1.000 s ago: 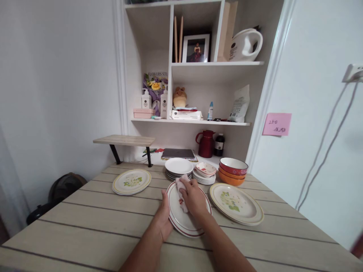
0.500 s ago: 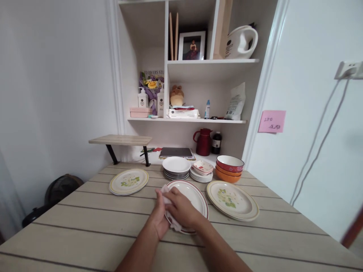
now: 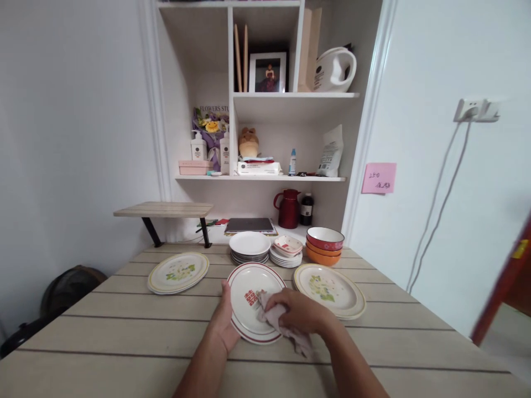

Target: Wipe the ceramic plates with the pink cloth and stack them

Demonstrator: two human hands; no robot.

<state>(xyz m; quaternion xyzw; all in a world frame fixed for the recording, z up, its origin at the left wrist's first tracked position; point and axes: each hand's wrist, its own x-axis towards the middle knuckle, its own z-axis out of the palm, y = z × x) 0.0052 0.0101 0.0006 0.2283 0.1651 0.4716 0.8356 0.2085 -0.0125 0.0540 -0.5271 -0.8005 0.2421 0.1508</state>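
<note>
Wooden table (image 3: 124,342) | white shelving (image 3: 296,95) behind | left hand (image 3: 225,320) cups plate (image 3: 248,310) | right hand (image 3: 302,310) curled round cloth (image 3: 274,317)

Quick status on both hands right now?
Left hand: holding the red-rimmed plate at its left edge, fingers partly hidden.
Right hand: closed on a crumpled cloth, over the plate's right side.

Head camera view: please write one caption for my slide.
Left hand grips a red-rimmed double-happiness plate; right hand holds a pinkish cloth against it.
</note>
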